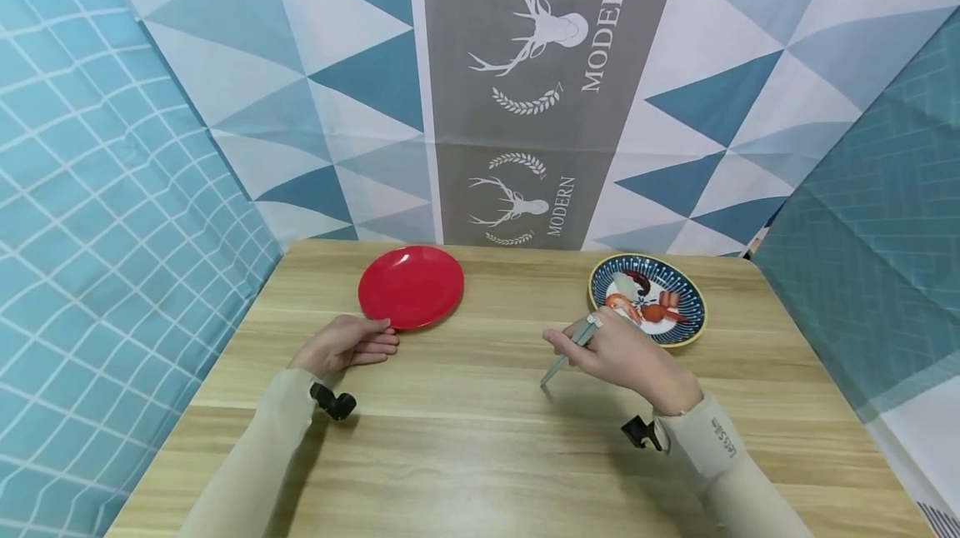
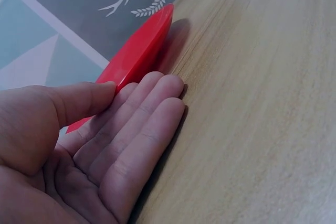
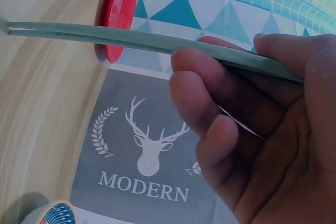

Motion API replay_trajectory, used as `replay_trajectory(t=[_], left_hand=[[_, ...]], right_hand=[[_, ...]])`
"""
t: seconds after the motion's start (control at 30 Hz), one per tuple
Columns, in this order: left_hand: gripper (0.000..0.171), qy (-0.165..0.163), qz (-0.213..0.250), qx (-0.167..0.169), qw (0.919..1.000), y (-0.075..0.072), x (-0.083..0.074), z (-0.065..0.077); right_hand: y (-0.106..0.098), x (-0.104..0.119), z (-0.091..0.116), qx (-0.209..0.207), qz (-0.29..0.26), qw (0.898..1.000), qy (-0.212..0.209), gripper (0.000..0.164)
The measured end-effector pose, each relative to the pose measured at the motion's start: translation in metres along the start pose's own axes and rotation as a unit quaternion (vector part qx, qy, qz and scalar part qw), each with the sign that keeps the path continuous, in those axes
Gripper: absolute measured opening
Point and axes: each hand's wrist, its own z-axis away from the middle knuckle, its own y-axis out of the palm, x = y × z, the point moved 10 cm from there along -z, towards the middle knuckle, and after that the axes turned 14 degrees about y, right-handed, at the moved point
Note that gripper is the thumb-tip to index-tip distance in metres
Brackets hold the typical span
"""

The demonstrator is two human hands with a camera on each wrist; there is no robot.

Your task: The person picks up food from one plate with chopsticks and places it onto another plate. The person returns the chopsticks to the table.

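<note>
Now, 2 chopsticks (image 3: 147, 38), in right hand (image 1: 622, 351)

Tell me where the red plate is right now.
In the head view, the red plate is left of centre near the far edge of the table, well left of the patterned dish, its near rim pinched by the left hand.

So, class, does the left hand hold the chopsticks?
No, the right hand holds the chopsticks, while the left hand pinches the red plate.
</note>
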Motion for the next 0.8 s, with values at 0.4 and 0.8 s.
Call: replay_trajectory(t=[0.4,0.8], left_hand=[[0.044,0.002,-0.002,0.000,1.0000,-0.001,-0.001,0.001],[0.039,0.000,-0.008,-0.005,1.0000,0.000,-0.002,0.001]], right_hand=[[-0.030,-0.001,0.012,-0.080,-0.011,0.995,-0.057,0.022],[-0.082,-0.004,0.040,-0.228,0.000,0.966,-0.122,0.023]])
